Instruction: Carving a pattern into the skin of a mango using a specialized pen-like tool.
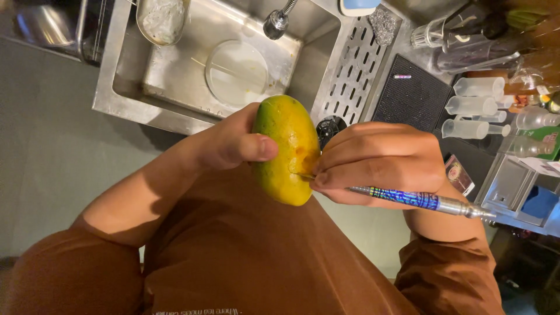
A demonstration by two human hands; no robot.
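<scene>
Two hands work at chest height over a brown garment [233,256]. Left hand [224,143] grasps an oval yellow-green mango [286,149], thumb across its near face. Right hand [379,160] is clenched around a slim tool with a blue patterned metal handle [420,200]; its tip touches the mango's right side at a small cut. Risk: the tip could slip off the smooth skin toward the left thumb, or the fruit could rotate in the grip. Farther off, a stainless steel sink [116,87] holds a round white plate [236,73], with a black rubber mat [411,93] and clear plastic measuring cups [475,99] at right; nothing obstructs the hands
</scene>
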